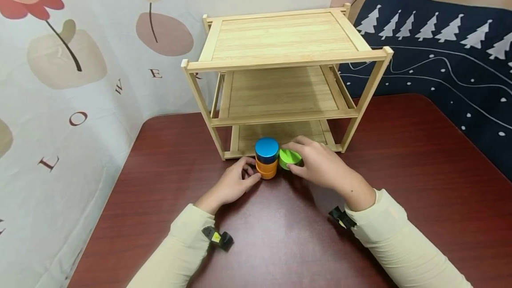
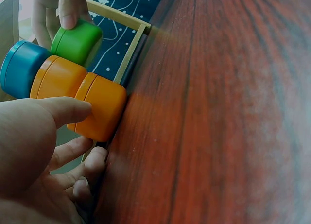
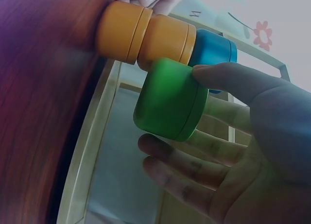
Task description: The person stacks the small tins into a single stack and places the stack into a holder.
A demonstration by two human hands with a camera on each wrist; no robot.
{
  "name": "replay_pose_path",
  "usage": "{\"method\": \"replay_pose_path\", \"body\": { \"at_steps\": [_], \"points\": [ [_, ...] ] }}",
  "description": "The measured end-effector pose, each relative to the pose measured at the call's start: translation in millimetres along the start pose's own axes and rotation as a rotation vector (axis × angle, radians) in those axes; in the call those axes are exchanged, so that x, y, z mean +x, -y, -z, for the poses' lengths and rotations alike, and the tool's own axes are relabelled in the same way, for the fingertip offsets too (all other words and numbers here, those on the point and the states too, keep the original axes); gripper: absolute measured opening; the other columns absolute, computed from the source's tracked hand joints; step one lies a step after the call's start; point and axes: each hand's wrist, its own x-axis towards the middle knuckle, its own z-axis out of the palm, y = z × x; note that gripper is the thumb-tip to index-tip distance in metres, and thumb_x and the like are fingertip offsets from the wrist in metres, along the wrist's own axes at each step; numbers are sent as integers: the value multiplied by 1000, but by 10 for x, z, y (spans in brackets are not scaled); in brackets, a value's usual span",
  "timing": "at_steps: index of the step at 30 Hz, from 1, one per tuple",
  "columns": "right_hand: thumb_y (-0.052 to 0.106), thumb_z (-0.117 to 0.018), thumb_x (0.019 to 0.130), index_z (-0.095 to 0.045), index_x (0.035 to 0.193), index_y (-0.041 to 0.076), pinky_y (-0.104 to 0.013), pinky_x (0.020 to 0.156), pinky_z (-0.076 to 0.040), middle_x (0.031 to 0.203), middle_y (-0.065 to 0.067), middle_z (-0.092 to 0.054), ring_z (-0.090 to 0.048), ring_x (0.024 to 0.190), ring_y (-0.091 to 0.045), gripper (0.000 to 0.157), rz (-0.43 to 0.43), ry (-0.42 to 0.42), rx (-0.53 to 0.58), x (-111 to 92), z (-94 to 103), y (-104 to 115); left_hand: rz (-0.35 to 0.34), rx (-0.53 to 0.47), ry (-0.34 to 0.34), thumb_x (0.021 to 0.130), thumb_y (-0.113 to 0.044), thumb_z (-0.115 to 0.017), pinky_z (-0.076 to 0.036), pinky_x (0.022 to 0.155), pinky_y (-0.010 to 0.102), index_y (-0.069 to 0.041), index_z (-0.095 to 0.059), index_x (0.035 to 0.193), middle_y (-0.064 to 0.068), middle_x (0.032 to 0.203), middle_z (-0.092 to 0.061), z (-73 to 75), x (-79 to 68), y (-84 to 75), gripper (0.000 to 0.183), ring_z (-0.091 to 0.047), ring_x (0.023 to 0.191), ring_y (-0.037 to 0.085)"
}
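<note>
Three small lidded jars stand stacked on the table: a lower orange jar (image 2: 108,110), a second orange jar (image 2: 60,77) on it, and a blue jar (image 1: 266,149) on top. My left hand (image 1: 232,183) steadies the lower orange jar, thumb on its near side and fingers curled behind it. With thumb and fingers my right hand (image 1: 320,166) grips a green jar (image 3: 167,100) just right of the stack. In the right wrist view the green jar hangs above the table level, beside the upper orange jar, and partly covers the blue one.
A three-tier wooden shelf (image 1: 286,60) stands right behind the stack, its front legs on the dark red table (image 1: 264,239). Patterned cloths hang behind, a flowered one (image 1: 116,57) at left and a dark one with trees (image 1: 444,63) at right.
</note>
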Motion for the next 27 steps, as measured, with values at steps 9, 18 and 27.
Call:
{"method": "replay_pose_path", "body": {
  "at_steps": [9, 18, 27],
  "points": [
    [22, -77, 88, -67, 127, 12, -41, 78, -56, 123, -10, -64, -67, 94, -24, 42, -7, 1, 8, 3, 22, 18, -3, 5, -1, 94, -22, -68, -46, 72, 28, -8, -56, 126, 4, 95, -64, 0, 14, 16, 37, -55, 78, 12],
    [22, -76, 88, -66, 128, 12, -40, 77, -56, 124, -11, -64, -67, 94, -24, 42, -12, -13, 10, -5, 42, 26, 0, 3, 0, 93, -22, -69, -46, 73, 28, -8, -56, 126, 4, 95, -64, -2, 8, 6, 38, -55, 77, 13],
    [22, -76, 88, -66, 129, 12, -40, 78, -57, 123, -10, -63, -67, 95, -24, 43, -5, -35, 14, -19, 62, 34, -5, -8, -3, 93, -21, -69, -46, 72, 27, -7, -57, 125, 4, 94, -64, -3, 6, 6, 36, -55, 77, 12]
  ]
}}
